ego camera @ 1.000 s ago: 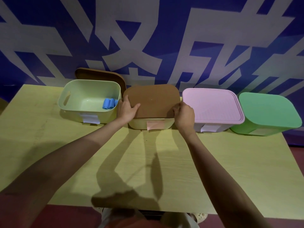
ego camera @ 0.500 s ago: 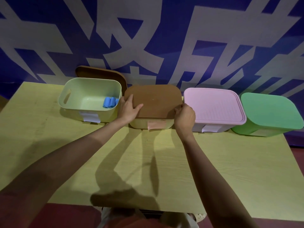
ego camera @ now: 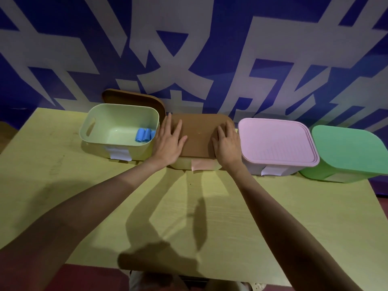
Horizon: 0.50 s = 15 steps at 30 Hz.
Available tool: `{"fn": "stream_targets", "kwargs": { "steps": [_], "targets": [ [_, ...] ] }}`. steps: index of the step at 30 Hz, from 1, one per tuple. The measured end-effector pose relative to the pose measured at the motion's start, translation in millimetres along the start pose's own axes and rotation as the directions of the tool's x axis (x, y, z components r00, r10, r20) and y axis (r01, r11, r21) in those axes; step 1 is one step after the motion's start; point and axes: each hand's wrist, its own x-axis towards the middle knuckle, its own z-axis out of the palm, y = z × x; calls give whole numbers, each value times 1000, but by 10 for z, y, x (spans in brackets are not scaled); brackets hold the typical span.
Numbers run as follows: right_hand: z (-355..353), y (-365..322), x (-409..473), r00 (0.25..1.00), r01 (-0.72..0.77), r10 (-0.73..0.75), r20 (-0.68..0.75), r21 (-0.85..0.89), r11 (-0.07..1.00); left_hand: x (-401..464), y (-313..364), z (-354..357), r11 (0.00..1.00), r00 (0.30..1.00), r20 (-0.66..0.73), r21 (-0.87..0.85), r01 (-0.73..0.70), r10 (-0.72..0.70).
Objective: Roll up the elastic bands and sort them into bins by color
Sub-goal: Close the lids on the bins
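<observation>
A yellow-green bench (ego camera: 210, 217) fills the middle; behind it from 9 to 3 o'clock, a blue wall (ego camera: 210, 38) with large pale characters

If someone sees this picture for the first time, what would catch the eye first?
Probably both hands, the left hand and right hand, lying flat on the brown lid of the second bin from the left. Next, the blue rolled bands in the open pale green bin at far left.
</observation>
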Motion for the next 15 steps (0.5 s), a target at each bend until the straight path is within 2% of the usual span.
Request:
{"fn": "stream_targets", "kwargs": {
  "steps": [2, 6, 15],
  "targets": [
    [-28, -6, 149, 994, 67, -64, 86, -41, 997, 122, -10, -32, 999, 1000, 6, -9, -31, 31],
    [47, 16, 353, 983, 112, -96, 157, -102, 988, 289, -74, 3, 999, 995, 94, 12, 37, -38],
    [166, 2, 416, 989, 92, -72, 130, -159, 983, 343, -96, 98, 997, 991, 123, 60, 51, -58]
  ]
}}
